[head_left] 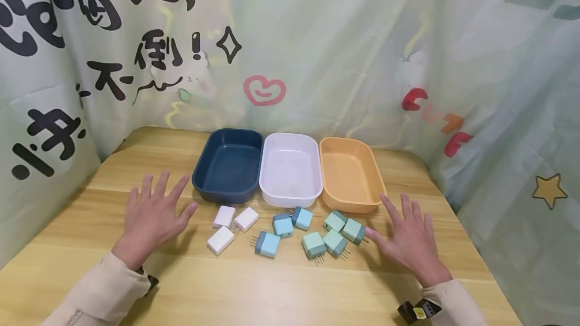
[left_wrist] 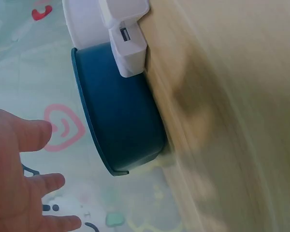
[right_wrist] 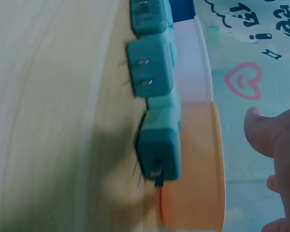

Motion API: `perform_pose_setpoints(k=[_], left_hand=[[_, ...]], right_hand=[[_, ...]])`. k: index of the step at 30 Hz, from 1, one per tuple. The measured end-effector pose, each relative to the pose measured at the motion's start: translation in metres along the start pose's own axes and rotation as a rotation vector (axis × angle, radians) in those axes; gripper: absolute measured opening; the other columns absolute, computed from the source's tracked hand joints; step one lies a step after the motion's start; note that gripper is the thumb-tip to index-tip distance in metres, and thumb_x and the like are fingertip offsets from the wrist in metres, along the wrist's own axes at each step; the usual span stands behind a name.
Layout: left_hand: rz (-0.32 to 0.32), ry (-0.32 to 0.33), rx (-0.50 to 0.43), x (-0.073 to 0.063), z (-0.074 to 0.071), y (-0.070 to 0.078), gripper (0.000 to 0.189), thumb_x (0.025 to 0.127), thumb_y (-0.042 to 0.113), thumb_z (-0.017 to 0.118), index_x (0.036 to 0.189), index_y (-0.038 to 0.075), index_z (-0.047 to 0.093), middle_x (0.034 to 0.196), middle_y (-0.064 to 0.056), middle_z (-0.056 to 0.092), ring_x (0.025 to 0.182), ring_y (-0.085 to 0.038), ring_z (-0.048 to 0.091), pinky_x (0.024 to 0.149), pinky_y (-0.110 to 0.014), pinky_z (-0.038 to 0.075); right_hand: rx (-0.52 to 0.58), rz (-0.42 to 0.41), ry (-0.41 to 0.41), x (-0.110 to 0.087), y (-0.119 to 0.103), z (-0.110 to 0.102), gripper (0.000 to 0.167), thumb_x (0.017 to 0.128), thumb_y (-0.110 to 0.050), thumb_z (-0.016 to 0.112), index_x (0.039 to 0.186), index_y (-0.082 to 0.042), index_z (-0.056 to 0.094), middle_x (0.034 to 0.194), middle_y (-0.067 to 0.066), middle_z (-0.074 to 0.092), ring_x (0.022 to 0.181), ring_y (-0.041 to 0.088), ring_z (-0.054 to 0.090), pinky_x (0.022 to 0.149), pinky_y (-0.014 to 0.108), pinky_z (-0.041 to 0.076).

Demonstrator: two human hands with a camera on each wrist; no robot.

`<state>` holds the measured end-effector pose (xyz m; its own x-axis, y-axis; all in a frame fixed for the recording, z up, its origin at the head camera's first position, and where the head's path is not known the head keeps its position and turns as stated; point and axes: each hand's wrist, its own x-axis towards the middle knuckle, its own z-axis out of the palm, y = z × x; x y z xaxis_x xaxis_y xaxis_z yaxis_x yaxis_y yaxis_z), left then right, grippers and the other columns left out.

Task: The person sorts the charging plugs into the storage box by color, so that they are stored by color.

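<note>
My left hand (head_left: 154, 218) hovers with fingers spread, left of three white charger plugs (head_left: 220, 240). To the right, my right hand (head_left: 410, 238) is also spread and holds nothing; its thumb tip overlaps the nearest green charger plug (head_left: 354, 231) in the head view. Several green plugs (right_wrist: 152, 63) lie grouped there, metal prongs showing. Between the white and green groups lie three blue charger plugs (head_left: 267, 244). In the left wrist view, a white plug (left_wrist: 128, 48) shows its USB port, and the left thumb and fingers are extended.
Behind the plugs, side by side, stand a dark blue tray (head_left: 228, 196), a white tray (head_left: 291, 198) and an orange tray (head_left: 351, 205). They rest on a wooden table (head_left: 235, 291). A printed curtain (head_left: 326, 54) hangs behind and along both sides.
</note>
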<state>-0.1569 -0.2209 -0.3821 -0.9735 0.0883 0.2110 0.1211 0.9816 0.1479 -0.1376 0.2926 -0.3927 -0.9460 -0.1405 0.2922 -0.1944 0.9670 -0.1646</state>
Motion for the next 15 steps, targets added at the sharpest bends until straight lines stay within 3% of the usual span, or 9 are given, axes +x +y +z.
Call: perform_pose_setpoints(k=[3,7,11,15], left_hand=[[0.02,-0.005,-0.045,0.005,0.0,-0.001,0.067,0.096,0.053,0.046,0.149,0.013,0.034,0.15,-0.03,0.023,0.132,-0.058,0.02,0.097,-0.074,0.023],[0.041,-0.038,-0.188,0.015,-0.001,-0.002,0.069,0.097,0.046,0.05,0.151,0.007,0.03,0.148,-0.032,0.026,0.128,-0.056,0.03,0.093,-0.072,0.033],[0.003,-0.107,-0.406,0.024,-0.004,-0.006,0.069,0.101,0.045,0.045,0.152,0.004,0.025,0.146,-0.032,0.034,0.126,-0.053,0.039,0.099,-0.067,0.033],[-0.102,-0.2,-0.718,0.031,-0.009,-0.009,0.07,0.102,0.049,0.038,0.154,0.006,0.02,0.144,-0.032,0.037,0.121,-0.049,0.048,0.093,-0.058,0.046]], right_hand=[[0.063,-0.043,0.028,0.003,-0.003,0.0,0.085,0.085,-0.055,0.065,0.15,-0.011,0.033,0.146,0.037,0.024,0.129,0.06,0.025,0.097,0.077,0.018],[0.192,-0.071,0.026,0.009,-0.008,-0.001,0.081,0.086,-0.044,0.068,0.15,-0.008,0.032,0.146,0.036,0.026,0.126,0.059,0.032,0.094,0.076,0.025],[0.313,-0.067,0.011,0.018,-0.015,-0.003,0.077,0.088,-0.036,0.069,0.149,-0.005,0.032,0.146,0.031,0.033,0.127,0.054,0.037,0.094,0.071,0.033],[0.478,-0.045,-0.033,0.027,-0.022,-0.006,0.072,0.091,-0.029,0.068,0.148,-0.004,0.032,0.145,0.028,0.037,0.12,0.047,0.049,0.091,0.064,0.042]])
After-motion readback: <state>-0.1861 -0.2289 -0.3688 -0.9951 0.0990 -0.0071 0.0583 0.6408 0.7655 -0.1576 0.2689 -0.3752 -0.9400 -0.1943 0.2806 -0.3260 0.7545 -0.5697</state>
